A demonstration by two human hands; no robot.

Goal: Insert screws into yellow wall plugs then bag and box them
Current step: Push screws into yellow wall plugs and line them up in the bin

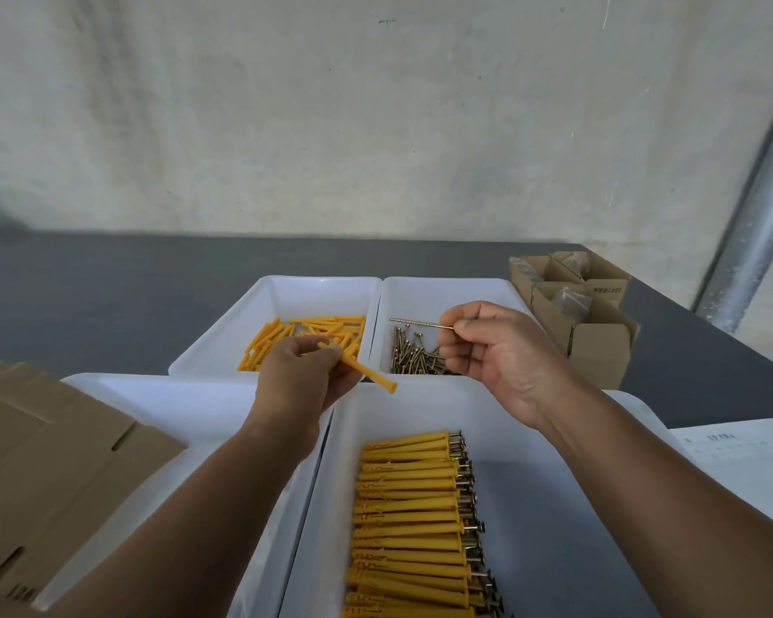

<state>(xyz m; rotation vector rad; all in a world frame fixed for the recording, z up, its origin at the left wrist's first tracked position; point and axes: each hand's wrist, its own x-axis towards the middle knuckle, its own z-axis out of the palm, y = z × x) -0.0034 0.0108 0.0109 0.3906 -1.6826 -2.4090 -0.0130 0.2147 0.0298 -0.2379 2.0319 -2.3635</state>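
Note:
My left hand (302, 376) pinches a yellow wall plug (367, 372) whose collar end points down and right. My right hand (496, 350) pinches a long brass screw (413, 322) by its head end, the tip pointing left, a short gap from the plug. Behind my hands, a white tray (264, 305) holds loose yellow plugs (313, 334) and a second white tray (496, 289) holds loose screws (413, 356). In the near white tray (576, 506) lies a neat row of several plugs with screws inserted (413, 515).
Flat cardboard blanks (50, 475) lie at the left, partly over another white tray (175, 408). Small open cardboard boxes (590, 305) with bagged contents stand at the back right. A printed paper sheet (750, 457) lies at the right. A grey pipe (759, 207) runs up the wall.

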